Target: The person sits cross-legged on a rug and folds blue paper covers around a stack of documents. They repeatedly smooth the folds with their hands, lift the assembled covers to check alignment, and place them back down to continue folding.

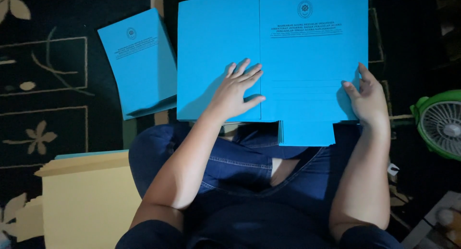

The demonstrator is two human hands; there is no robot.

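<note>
A large blue paper folder (288, 47) lies spread out flat on the floor in front of my crossed legs, with a round emblem and printed lines on its right half. My left hand (236, 89) rests flat on it near the centre fold, fingers apart. My right hand (367, 97) grips the folder's right edge near its lower corner. A small blue flap (307, 132) sticks out under the folder's near edge, over my lap.
A stack of closed blue folders (139, 61) lies to the left on the dark patterned carpet (48, 85). Pale yellow paper sheets (86, 201) are piled at lower left. A green and white small fan (439, 124) stands at the right.
</note>
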